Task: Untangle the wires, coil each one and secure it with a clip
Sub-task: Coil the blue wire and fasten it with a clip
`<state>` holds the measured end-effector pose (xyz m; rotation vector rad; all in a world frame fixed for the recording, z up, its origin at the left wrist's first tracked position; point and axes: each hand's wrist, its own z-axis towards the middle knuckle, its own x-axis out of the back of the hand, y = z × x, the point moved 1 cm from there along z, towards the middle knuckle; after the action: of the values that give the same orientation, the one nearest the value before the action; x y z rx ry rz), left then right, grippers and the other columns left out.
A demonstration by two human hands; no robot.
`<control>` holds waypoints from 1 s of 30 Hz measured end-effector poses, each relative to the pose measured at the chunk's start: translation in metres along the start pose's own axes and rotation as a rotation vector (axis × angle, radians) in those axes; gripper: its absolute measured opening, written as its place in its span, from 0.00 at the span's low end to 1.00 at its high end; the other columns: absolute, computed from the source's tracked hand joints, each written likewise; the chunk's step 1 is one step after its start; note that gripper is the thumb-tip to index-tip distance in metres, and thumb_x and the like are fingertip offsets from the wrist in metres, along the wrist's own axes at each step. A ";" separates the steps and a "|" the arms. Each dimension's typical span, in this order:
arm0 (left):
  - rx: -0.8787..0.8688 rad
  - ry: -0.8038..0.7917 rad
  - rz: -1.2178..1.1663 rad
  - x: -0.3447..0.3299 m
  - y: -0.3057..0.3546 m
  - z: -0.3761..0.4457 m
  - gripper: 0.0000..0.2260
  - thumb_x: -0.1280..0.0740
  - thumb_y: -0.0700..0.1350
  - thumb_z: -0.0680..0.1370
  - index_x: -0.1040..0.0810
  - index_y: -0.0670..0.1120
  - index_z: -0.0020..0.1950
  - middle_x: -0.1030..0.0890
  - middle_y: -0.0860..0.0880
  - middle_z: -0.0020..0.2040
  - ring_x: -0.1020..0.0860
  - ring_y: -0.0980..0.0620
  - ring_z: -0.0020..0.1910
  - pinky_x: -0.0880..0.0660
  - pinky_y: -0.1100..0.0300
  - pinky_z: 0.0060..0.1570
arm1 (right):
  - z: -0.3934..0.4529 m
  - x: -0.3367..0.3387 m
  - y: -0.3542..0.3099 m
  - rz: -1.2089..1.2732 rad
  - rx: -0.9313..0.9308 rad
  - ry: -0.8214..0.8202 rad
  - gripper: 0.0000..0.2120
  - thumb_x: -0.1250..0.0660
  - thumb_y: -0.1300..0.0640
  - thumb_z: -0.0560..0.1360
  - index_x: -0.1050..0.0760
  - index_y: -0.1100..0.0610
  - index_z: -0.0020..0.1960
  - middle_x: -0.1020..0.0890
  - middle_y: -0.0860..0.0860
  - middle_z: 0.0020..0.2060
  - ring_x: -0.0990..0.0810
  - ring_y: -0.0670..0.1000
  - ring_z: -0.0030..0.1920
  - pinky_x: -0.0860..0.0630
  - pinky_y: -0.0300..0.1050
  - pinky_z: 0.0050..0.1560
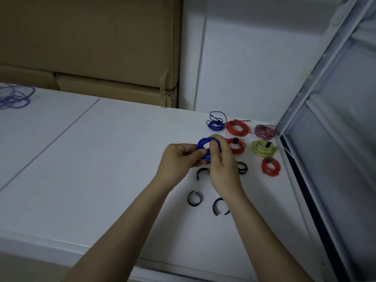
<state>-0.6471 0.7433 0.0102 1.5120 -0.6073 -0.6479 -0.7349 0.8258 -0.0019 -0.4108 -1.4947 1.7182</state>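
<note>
Both hands hold a blue wire coil [205, 148] above the white surface [101, 159]: left hand [179, 157] pinches its near edge, right hand [220, 159] curls around its far side. No clip secures it yet; reaching for a black clip [195, 198] may loosen either grip, letting loops spring apart.

head view: worn on head | faces forward and down | close over white table [85, 159] | no second view
</note>
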 end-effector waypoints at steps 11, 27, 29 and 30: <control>0.010 -0.100 -0.022 0.003 0.014 -0.004 0.06 0.33 0.40 0.77 0.16 0.41 0.46 0.15 0.44 0.39 0.16 0.53 0.40 0.20 0.58 0.49 | 0.014 -0.003 -0.009 -0.130 0.156 0.109 0.06 0.45 0.55 0.83 0.30 0.51 0.50 0.24 0.42 0.34 0.26 0.37 0.34 0.32 0.30 0.33; 0.017 -0.154 -0.081 0.005 0.007 -0.005 0.07 0.36 0.38 0.79 0.17 0.42 0.48 0.15 0.49 0.37 0.17 0.56 0.38 0.22 0.67 0.41 | 0.022 -0.004 -0.010 -0.224 0.222 0.137 0.11 0.45 0.55 0.82 0.26 0.59 0.50 0.27 0.41 0.31 0.27 0.34 0.34 0.34 0.30 0.33; 0.040 -0.203 -0.031 0.014 0.005 -0.002 0.07 0.35 0.40 0.79 0.17 0.42 0.49 0.15 0.48 0.39 0.17 0.56 0.38 0.23 0.67 0.40 | 0.023 -0.004 -0.008 -0.295 0.266 0.121 0.10 0.44 0.54 0.81 0.27 0.56 0.48 0.28 0.39 0.30 0.26 0.35 0.34 0.35 0.30 0.31; 0.043 -0.190 0.002 0.021 0.003 0.001 0.07 0.35 0.41 0.79 0.17 0.42 0.49 0.15 0.48 0.39 0.18 0.56 0.37 0.23 0.66 0.39 | 0.023 -0.002 -0.006 -0.318 0.273 0.104 0.10 0.44 0.55 0.81 0.26 0.57 0.48 0.28 0.39 0.30 0.26 0.36 0.33 0.35 0.30 0.31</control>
<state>-0.6334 0.7275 0.0125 1.4996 -0.7720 -0.7870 -0.7476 0.8086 0.0094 -0.1092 -1.1593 1.5902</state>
